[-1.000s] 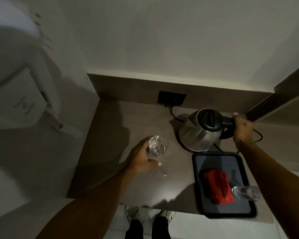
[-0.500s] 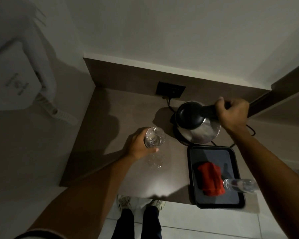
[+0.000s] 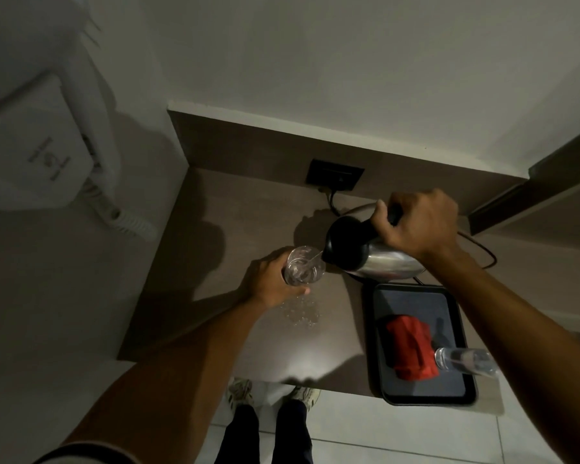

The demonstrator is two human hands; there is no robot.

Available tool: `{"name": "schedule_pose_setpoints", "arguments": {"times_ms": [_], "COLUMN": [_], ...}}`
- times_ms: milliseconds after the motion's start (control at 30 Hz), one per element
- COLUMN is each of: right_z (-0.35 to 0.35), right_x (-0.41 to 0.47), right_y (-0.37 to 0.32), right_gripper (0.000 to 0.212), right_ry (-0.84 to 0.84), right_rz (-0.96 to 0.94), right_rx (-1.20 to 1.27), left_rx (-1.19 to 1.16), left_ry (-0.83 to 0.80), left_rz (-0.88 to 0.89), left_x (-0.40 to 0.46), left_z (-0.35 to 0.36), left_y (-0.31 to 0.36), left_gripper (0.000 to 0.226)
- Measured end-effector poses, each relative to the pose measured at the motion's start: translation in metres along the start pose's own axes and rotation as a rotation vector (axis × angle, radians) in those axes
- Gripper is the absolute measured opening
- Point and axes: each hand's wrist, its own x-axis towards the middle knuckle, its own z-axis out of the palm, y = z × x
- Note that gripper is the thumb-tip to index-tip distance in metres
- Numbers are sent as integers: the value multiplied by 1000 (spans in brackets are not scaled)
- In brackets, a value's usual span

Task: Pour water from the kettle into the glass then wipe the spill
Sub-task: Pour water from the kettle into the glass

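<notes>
A steel kettle [image 3: 379,262] with a black lid is tilted to the left, its spout over a clear glass [image 3: 303,266]. A thin stream of water runs into the glass. My right hand [image 3: 416,222] grips the kettle's black handle. My left hand [image 3: 268,283] is wrapped around the glass, which stands on the brown counter [image 3: 215,229]. Spilled drops [image 3: 300,313] glisten on the counter just in front of the glass. A folded red cloth [image 3: 411,349] lies on a black tray [image 3: 382,329] at the right.
A second clear glass [image 3: 466,361] lies on the tray beside the cloth. The kettle's cord [image 3: 482,252] runs to a black socket [image 3: 335,175] on the back panel. A white wall-mounted hair dryer [image 3: 41,145] hangs at the left. My feet [image 3: 272,393] stand below the counter edge.
My right hand lifted the kettle off its place and tipped it left toward the glass; water now flows. My left hand has kept hold of the glass.
</notes>
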Motion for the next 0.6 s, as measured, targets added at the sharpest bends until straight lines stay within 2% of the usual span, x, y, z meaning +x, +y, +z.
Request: {"name": "schedule_pose_setpoints", "arguments": {"times_ms": [200, 400, 600], "right_z": [-8, -23, -34], "right_x": [6, 16, 23], "right_y": [-8, -16, -22], "right_gripper": [55, 56, 57], "right_ry": [-26, -48, -75], "right_rz": [-99, -150, -145], "right_rx": [-97, -104, -146], "left_rx": [20, 14, 17], "left_ry": [-13, -26, -44], "left_rz": [-1, 15, 12], "left_x": [1, 1, 3], "left_z": [-1, -1, -2], "left_y": [-1, -2, -5], "left_gripper": [94, 99, 100]}}
